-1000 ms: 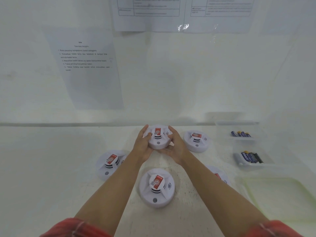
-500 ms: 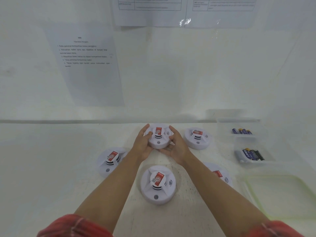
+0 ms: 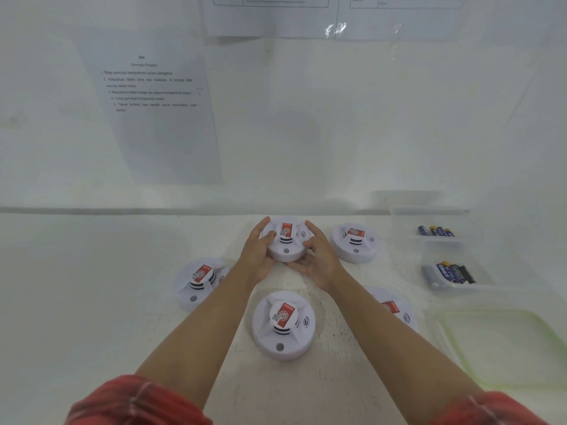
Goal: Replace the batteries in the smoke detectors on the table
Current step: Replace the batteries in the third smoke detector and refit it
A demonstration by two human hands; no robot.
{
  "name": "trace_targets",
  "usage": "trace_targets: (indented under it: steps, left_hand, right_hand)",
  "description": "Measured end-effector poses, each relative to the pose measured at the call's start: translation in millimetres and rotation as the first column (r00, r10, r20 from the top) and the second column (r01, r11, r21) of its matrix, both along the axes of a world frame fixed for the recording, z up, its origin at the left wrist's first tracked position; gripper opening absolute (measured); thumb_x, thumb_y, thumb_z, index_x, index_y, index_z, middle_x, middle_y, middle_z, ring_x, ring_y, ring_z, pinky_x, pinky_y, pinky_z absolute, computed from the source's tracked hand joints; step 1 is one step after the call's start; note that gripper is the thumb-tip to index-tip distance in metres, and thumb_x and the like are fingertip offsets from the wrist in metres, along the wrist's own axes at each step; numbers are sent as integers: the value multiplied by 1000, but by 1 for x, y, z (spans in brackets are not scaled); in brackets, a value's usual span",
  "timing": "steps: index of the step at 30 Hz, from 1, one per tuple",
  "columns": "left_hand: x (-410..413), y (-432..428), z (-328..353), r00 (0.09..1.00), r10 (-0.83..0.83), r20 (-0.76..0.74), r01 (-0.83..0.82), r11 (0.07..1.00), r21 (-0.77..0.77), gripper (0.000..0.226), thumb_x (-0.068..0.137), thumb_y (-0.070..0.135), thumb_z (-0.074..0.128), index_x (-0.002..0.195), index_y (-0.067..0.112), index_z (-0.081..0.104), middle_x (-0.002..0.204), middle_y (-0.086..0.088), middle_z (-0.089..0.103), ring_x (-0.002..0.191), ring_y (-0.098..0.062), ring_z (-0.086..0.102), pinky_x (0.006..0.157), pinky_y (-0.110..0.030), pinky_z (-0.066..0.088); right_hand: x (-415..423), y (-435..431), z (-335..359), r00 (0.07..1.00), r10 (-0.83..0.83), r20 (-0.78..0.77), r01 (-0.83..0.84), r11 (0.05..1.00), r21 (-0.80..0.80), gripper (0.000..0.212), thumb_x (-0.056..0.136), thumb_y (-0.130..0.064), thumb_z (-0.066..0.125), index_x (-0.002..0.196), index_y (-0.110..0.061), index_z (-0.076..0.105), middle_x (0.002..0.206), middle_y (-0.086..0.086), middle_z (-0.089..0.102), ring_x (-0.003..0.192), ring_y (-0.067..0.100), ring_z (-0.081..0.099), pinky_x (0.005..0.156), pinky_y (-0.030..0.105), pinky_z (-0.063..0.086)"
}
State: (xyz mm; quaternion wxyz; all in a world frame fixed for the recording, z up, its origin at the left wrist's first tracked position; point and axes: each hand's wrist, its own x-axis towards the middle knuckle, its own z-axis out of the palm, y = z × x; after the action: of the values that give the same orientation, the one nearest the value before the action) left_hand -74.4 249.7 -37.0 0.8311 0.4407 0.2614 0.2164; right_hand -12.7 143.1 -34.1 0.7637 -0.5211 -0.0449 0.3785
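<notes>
White plastic is filling both hands: the far smoke detector [image 3: 287, 240] is sitting at the back of the counter [image 3: 92, 286], face up, with the left hand [image 3: 257, 256] cupping its left rim and the right hand [image 3: 319, 259] cupping its right. Each grip is curling partway round the housing, thumbs near the front edge and fingers reaching behind, so the two hands are sharing one firm hold. That two-sided hold is probably bracing the body for a lift or a twist, since the battery bay is likely sitting underneath; whether the base is touching the counter or hovering just above it cannot be told.

Four more detectors are lying face up around it: one just beside it on the right [image 3: 354, 242], one at the left [image 3: 199, 282], one nearest the person [image 3: 283, 325], and one partly hiding under the right forearm [image 3: 394, 308]. Each is wearing a red-and-white sticker on its raised centre, with a small code square too fine to read.

Further right, two clear tubs are keeping the cells apart: the rear tub [image 3: 434, 228] is holding a row of blue-and-gold batteries, the nearer tub [image 3: 454, 273] a looser cluster, presumably fresh and spent, though which is which is unclear. A pale green-edged lid [image 3: 506, 348] is waiting at the near right.

On the wall, an instruction sheet [image 3: 150, 118] is showing numbered Indonesian steps, with words like "baterai" just legible.
</notes>
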Motion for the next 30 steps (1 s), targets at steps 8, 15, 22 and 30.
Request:
trace_targets:
  steps: [8, 15, 22, 30]
  left_hand:
    - [0, -1, 3, 1000, -5, 14, 5, 1000, -2, 44, 98, 0, 37, 141, 11, 35, 144, -15, 39, 97, -25, 56, 80, -35, 49]
    - [1, -2, 3, 1000, -6, 10, 6, 1000, -26, 44, 98, -1, 36, 141, 12, 36, 145, -16, 38, 109, -29, 48, 92, -42, 42]
    - [1, -2, 4, 1000, -5, 8, 6, 1000, -31, 44, 98, -1, 36, 140, 12, 36, 144, -16, 39, 110, -29, 49, 92, -42, 42]
    - [1, -3, 4, 1000, 0, 5, 0, 1000, -25, 44, 99, -1, 36, 141, 11, 35, 146, -16, 38, 110, -28, 48, 92, -42, 42]
  right_hand:
    - [0, 1, -1, 1000, -7, -1, 7, 1000, -6, 54, 90, 1, 30, 136, -26, 40, 118, 7, 50, 97, 25, 57, 75, 37, 53]
    - [2, 1, 0, 1000, -22, -17, 22, 1000, 1, 54, 89, 1, 30, 134, -27, 43, 119, 8, 50, 92, 25, 58, 72, 37, 54]
    - [1, 1, 0, 999, -29, -32, 30, 1000, 5, 52, 88, 2, 30, 128, -28, 46, 121, 9, 50, 100, 29, 56, 73, 38, 54]
    - [1, 0, 0, 999, -31, -26, 31, 1000, -4, 54, 88, 3, 30, 131, -27, 44, 121, 10, 49, 103, 31, 55, 74, 38, 53]
